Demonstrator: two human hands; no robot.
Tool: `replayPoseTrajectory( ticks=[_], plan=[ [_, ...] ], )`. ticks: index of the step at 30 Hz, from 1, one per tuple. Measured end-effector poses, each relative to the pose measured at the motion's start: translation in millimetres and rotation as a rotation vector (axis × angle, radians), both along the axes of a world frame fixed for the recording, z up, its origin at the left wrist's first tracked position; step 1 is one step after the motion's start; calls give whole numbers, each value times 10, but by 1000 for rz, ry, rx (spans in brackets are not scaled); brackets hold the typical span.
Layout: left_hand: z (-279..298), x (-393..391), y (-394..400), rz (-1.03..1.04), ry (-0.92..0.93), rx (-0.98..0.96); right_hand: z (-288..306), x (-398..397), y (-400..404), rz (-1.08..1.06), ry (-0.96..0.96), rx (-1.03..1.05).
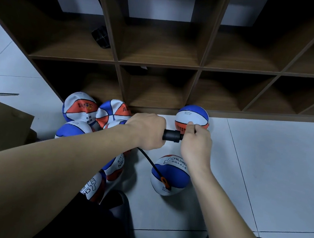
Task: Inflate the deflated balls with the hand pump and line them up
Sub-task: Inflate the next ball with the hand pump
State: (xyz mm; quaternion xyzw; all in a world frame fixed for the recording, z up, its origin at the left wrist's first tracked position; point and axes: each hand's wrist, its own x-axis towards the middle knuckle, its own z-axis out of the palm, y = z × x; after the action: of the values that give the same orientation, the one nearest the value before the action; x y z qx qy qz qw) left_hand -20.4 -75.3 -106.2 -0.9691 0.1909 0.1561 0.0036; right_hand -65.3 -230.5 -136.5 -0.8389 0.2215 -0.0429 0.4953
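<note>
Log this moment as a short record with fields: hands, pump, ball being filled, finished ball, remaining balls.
left hand: grips the hand pump body
right hand: grips the pump's handle end
hose: runs to the ball on the floor
finished ball: round ball against the shelf unit
remaining balls: deflated pile at left

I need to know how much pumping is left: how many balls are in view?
8: one round ball by the shelf, one on the hose, six slack in the left pile. The arms may hide more.
</note>
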Motion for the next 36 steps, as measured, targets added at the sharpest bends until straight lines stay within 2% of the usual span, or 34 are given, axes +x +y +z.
replayPoseTrajectory(
  ticks=[8, 10, 15, 19, 28, 36],
  plan=[
    [-1, 11, 3, -15, 36, -34, 24, 31, -123, 76, 17, -22],
    [23, 41, 56, 16, 59, -51, 61, 116, -406, 36, 31, -44],
    [62, 97, 112, 16, 65, -24, 89, 216, -920, -137, 96, 104],
    [59, 100, 52, 7, 2, 4, 22, 164, -752, -179, 39, 86],
    [-1, 25, 66, 59, 17, -19, 6, 67, -115, -71, -40, -60],
    [-49, 18, 0, 4, 7, -41, -17, -9, 98, 21, -48, -18]
  ],
)
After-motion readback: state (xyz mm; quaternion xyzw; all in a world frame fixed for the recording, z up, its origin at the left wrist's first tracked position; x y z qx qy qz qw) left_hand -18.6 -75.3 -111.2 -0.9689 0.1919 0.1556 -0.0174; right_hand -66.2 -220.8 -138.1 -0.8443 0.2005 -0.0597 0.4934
